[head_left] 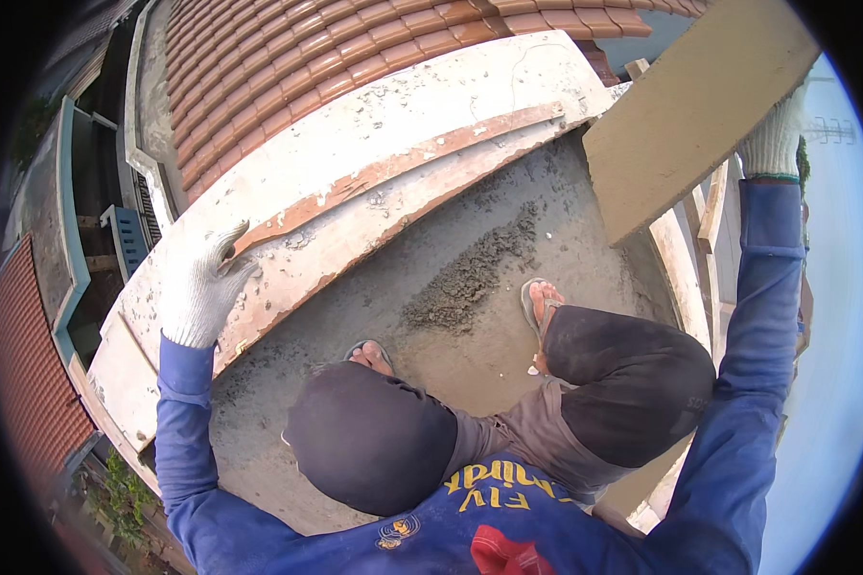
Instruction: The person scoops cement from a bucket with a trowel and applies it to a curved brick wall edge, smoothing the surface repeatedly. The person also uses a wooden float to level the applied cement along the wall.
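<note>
My left hand [201,286], in a white knit glove, rests on the pale, mortar-spotted top of a low wall [422,101]. Its thumb and fingers are apart with a gap between them, beside the end of a reddish raised strip [393,171]. Raised at the upper right, my right hand [775,139], also gloved, is closed at the edge of a long flat cement-coloured board [695,120]. The board hides most of those fingers. Between the wall and my feet lies a rough patch of wet-looking mortar [475,273] on the grey cement surface.
I squat on the grey cement floor [345,287] in sandals. Past the wall slopes an orange tiled roof [297,67]. Timber pieces [712,211] stand at the right, with open sky beyond. Lower roofs [38,345] and plants [120,494] show far below at the left.
</note>
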A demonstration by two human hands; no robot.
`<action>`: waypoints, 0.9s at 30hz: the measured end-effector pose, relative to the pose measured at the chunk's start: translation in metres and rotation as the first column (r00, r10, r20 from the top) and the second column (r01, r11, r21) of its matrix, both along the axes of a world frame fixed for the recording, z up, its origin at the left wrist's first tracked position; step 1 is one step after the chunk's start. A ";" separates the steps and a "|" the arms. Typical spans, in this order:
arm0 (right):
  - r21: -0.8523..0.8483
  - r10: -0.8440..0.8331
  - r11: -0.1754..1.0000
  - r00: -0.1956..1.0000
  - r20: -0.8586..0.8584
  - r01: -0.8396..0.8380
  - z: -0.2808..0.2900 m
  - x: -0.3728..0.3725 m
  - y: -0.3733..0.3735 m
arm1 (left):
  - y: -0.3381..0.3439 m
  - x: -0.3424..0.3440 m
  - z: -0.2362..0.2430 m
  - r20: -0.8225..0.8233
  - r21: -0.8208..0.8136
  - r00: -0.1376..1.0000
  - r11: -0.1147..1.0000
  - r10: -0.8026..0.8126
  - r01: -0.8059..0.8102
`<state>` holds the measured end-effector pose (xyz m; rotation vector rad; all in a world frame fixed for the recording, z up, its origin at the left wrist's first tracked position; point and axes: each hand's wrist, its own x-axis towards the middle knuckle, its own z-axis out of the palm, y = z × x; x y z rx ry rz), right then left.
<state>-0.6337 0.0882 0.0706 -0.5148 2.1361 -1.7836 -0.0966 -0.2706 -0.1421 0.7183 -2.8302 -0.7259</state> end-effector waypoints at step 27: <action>0.151 -0.245 0.803 0.088 0.965 0.577 -0.325 0.444 -0.124 | 0.152 -0.318 -0.012 0.677 -0.286 0.526 0.474 -0.515 0.833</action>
